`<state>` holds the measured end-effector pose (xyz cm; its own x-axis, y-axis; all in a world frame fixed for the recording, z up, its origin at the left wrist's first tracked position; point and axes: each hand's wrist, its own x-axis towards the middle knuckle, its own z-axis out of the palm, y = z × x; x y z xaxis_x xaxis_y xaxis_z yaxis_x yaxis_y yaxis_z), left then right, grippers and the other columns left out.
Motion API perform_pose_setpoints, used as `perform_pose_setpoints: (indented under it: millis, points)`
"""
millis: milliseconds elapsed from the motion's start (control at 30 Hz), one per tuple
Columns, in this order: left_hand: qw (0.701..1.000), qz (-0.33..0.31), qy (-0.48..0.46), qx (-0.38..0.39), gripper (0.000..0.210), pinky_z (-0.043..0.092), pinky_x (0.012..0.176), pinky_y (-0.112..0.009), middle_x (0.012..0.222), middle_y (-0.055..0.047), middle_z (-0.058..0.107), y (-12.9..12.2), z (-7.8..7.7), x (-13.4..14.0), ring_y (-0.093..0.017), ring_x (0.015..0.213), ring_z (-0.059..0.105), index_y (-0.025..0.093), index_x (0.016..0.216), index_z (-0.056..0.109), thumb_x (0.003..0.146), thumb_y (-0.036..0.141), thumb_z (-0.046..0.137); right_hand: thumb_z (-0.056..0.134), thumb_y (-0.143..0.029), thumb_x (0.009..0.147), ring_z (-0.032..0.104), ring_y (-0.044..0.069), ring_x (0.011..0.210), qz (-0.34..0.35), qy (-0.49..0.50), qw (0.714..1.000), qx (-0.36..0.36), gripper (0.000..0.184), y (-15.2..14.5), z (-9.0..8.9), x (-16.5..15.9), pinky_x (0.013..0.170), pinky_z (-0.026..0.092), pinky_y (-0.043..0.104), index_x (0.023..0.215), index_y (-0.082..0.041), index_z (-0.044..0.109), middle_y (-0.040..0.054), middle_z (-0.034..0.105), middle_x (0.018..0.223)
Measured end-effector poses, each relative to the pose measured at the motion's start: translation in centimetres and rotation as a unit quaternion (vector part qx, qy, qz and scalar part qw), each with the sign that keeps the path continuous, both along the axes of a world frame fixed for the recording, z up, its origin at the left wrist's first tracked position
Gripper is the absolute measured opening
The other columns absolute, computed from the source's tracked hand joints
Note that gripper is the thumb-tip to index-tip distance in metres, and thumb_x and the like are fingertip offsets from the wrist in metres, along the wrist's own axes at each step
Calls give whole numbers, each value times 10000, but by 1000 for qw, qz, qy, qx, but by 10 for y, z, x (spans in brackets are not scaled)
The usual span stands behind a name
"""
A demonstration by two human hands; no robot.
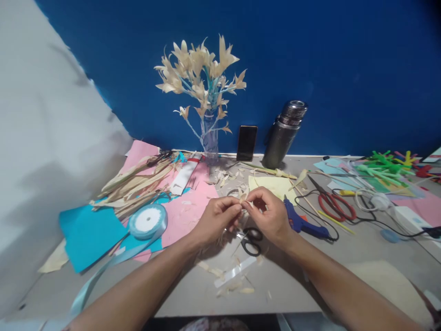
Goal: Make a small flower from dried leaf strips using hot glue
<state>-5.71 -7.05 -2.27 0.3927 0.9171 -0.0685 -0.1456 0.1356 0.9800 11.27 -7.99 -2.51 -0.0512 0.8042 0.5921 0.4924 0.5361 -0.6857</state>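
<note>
My left hand point(218, 216) and my right hand point(270, 216) meet over the middle of the table, thumbs and fingertips pinched together. Between them is a small pale piece of dried husk point(244, 197), mostly hidden by the fingers. Below the hands lie black-handled scissors point(253, 241) among cream-coloured scraps. Just right of my right hand rests a blue glue gun point(305, 223). A pale yellow sheet point(274, 187) lies behind the hands. Beyond it, a clear vase point(210, 138) holds cream husk flowers point(200, 69) on light blue stems.
On the left are a blue ribbon spool point(148, 221), turquoise paper point(91, 236), pink paper point(188, 209) and dried husks point(138, 184). A phone point(247, 143) and a steel flask point(284, 135) stand by the wall. Red-handled scissors point(336, 207) and cables lie right.
</note>
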Motion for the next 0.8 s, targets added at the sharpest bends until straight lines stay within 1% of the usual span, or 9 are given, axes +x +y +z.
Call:
perform_pose_setpoints:
  millis: [133, 267, 333, 400, 467, 567, 633, 700, 800]
  points:
    - [997, 7, 58, 50, 204, 373, 489, -205, 579, 13, 543, 2, 0, -2, -84, 504, 471, 131, 865, 743, 850, 313, 653, 667, -214, 875, 547, 124, 633, 16, 14, 1000, -17, 101, 1, 0, 1, 596, 437, 250, 825, -219, 580, -13, 624, 772]
    - [989, 32, 82, 123, 194, 384, 522, -201, 638, 8, 543, 3, 1, -2, -83, 554, 474, 141, 783, 724, 853, 305, 648, 653, -201, 881, 544, 119, 641, 42, 16, 999, -6, 82, 1, 1, 1, 600, 436, 244, 843, -220, 584, -13, 620, 795]
    - [989, 49, 65, 122, 211, 392, 515, -196, 665, 11, 536, 3, 2, -1, -80, 556, 470, 144, 745, 699, 839, 330, 667, 668, -196, 871, 535, 115, 638, 46, 14, 999, 6, 90, 0, 2, 1, 604, 435, 246, 854, -219, 583, -12, 621, 809]
    - [992, 62, 42, 98, 243, 398, 495, -199, 687, 10, 540, 3, 3, -2, -79, 542, 469, 146, 727, 686, 818, 372, 693, 688, -210, 863, 529, 115, 635, 44, 10, 999, 17, 112, 0, 3, 1, 602, 434, 250, 847, -218, 578, -8, 622, 813]
    - [992, 73, 45, 92, 259, 400, 488, -204, 683, 5, 551, 3, 3, -4, -83, 536, 471, 146, 705, 692, 800, 386, 716, 695, -214, 861, 524, 115, 627, 40, 6, 999, 25, 124, 0, 4, 1, 592, 433, 252, 835, -216, 573, -5, 621, 803]
    - [988, 93, 68, 108, 223, 382, 495, -211, 640, -2, 556, 3, 1, -7, -92, 543, 465, 151, 668, 711, 791, 336, 729, 695, -198, 862, 510, 110, 600, 39, 5, 998, 39, 130, -1, 6, 1, 569, 431, 248, 822, -214, 573, -7, 615, 783]
    - [986, 101, 72, 112, 190, 370, 499, -216, 619, -3, 552, 3, 1, -7, -97, 547, 459, 153, 651, 720, 778, 294, 732, 701, -190, 860, 509, 108, 592, 41, 0, 997, 63, 124, -2, 8, 1, 565, 440, 250, 838, -214, 581, 0, 620, 796]
    - [987, 98, 66, 109, 182, 364, 503, -218, 613, -3, 551, 3, 1, -7, -98, 548, 458, 152, 636, 719, 771, 274, 729, 693, -164, 861, 538, 120, 622, 47, -20, 994, 99, 109, -3, 9, 2, 585, 460, 262, 883, -216, 600, 16, 635, 828]
    - [991, 76, 51, 98, 208, 362, 508, -214, 603, 1, 544, 3, 3, -4, -92, 542, 461, 144, 596, 696, 762, 265, 728, 651, -100, 866, 610, 159, 750, 67, -59, 985, 145, 145, -6, 11, 4, 644, 495, 284, 943, -222, 638, 45, 654, 869]
